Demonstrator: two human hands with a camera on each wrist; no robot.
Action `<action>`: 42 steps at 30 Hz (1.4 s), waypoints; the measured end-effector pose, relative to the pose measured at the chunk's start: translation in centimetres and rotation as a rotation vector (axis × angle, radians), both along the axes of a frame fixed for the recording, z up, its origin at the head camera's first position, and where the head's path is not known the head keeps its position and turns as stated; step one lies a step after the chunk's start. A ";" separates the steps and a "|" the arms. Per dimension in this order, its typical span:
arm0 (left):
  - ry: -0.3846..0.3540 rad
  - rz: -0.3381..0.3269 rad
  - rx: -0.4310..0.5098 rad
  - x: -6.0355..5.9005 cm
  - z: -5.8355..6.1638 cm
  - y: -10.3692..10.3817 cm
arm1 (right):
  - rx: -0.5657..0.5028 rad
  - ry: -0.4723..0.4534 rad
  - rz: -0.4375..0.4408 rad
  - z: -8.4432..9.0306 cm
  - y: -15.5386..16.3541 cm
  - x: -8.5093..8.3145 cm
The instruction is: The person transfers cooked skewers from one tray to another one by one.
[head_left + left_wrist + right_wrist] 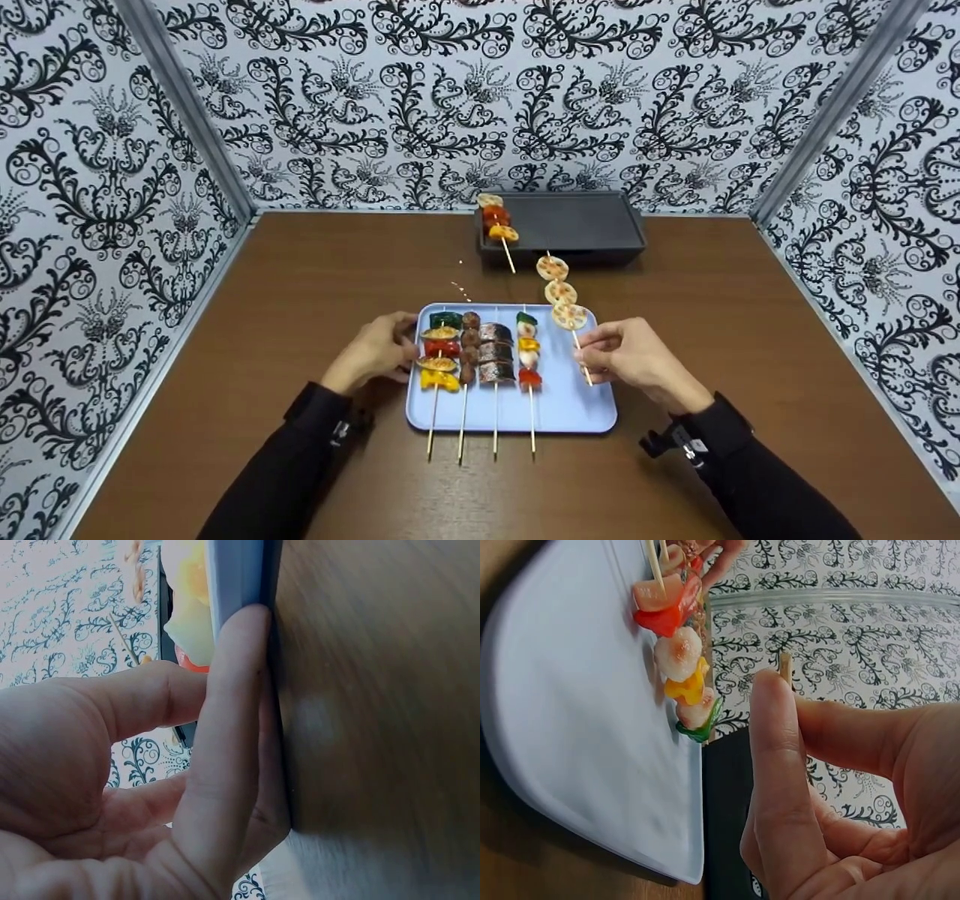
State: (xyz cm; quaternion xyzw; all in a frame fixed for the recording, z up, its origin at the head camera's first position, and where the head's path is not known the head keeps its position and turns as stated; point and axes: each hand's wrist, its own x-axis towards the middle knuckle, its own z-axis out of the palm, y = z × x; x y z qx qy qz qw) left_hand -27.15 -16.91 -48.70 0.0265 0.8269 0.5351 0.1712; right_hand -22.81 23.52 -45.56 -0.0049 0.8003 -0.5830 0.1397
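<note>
My right hand (626, 356) pinches the bare stick of a lotus root skewer (560, 292), whose slices tilt up and away over the right part of a pale blue tray (574, 412). In the right wrist view the stick's end (785, 666) pokes out between thumb and finger. At the tray's left rim, my left hand (379, 349) grips the edge with thumb and fingers. Side by side on the tray lie a pepper skewer (441, 349), a meatball skewer (469, 349), a dark-skinned roll skewer (496, 352) and a mixed skewer (529, 349).
Behind the tray stands a dark grill (570, 221) with another skewer (496, 217) on its left end, its stick jutting toward me. Small pale crumbs (460, 287) dot the brown table (337, 262). Patterned walls (450, 97) enclose the back and sides.
</note>
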 end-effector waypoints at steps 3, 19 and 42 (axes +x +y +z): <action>0.011 -0.010 0.008 0.1 0.0 -0.1 | -0.013 -0.005 0.021 -0.1 0.1 0.4; -0.008 0.010 0.006 0.0 -0.1 0.0 | 0.002 -0.023 0.052 -0.7 0.2 2.0; -0.020 0.013 -0.005 -0.2 -0.4 0.0 | 0.043 -0.015 0.100 -1.8 -0.4 4.1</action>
